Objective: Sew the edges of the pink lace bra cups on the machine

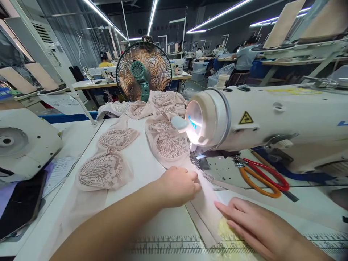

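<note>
A pale pink lace bra (172,146) lies under the head of a white sewing machine (261,116), its band (205,206) running toward me. My left hand (181,186) is closed, with fingers curled and pinching the band just in front of the presser foot (196,159). Lower down, my right hand (252,221) rests with its fingers stretched out, the index fingertip at the band's right edge. Beneath that hand shows a yellowish patch (225,228) on the table. A second lace bra (102,170) is spread out left of my left hand.
Orange-and-red-handled scissors (261,179) lie on the machine bed. More lace pieces (163,101) are heaped at the back, before a large fan (144,70). A printed ruler scale (165,244) runs along the front. A phone (23,203) and another machine (27,145) are at left.
</note>
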Available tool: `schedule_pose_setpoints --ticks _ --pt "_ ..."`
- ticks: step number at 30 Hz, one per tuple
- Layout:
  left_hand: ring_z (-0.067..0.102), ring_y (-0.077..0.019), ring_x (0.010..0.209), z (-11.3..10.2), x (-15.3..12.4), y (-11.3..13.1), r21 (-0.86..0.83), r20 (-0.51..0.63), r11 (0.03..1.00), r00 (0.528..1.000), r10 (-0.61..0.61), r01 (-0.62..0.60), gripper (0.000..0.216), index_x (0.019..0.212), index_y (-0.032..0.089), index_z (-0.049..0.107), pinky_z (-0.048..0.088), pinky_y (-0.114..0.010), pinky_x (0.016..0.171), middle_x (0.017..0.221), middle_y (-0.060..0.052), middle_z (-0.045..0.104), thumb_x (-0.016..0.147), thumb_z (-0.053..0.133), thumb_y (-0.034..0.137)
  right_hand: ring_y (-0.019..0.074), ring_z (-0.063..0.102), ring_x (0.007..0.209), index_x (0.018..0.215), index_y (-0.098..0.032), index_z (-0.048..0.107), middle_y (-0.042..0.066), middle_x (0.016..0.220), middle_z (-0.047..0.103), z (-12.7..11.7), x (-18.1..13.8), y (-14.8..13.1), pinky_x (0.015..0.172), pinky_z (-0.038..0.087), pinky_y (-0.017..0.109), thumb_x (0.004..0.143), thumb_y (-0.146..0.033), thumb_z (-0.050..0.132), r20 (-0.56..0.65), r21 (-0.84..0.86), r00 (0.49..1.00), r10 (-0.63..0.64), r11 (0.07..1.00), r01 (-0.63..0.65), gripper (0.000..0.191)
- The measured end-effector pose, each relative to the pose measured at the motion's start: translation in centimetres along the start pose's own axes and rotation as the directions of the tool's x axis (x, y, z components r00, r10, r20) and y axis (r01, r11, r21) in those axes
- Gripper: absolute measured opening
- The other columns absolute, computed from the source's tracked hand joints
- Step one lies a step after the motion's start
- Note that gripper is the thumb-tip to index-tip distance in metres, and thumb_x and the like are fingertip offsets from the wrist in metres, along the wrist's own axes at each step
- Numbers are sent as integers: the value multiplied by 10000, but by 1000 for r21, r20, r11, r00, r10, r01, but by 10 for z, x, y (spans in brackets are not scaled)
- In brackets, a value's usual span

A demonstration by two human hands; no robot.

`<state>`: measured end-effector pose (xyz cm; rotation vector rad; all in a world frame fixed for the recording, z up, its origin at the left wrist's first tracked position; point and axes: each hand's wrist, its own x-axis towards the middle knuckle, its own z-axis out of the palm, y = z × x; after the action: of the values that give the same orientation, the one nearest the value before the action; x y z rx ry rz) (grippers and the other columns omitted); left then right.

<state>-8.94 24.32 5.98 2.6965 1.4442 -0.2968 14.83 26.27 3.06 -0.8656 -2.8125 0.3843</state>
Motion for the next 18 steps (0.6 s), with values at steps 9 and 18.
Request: schedule_pose_setpoints --ticks 9,18 --pt "564 -234 993 4 -3 -25 -26 -94 1000 995 -17 15 315 1133 256 622 351 -506 978 1157 -61 590 890 444 165 193 586 660 1147 -220 602 61 780 598 16 11 6 576 482 297 955 -309 311 43 4 999 -2 1000 2 360" --pt "541 -241 1046 5 -2 -35 65 -180 996 983 -47 59 289 1107 245 636 283 -564 1025 1071 -73 618 915 435 165 245 617 702 1249 -159 567 86 782 612 14 36 2 587 510 364 940 -297 297 122 -137 992 24 991 -7 433"
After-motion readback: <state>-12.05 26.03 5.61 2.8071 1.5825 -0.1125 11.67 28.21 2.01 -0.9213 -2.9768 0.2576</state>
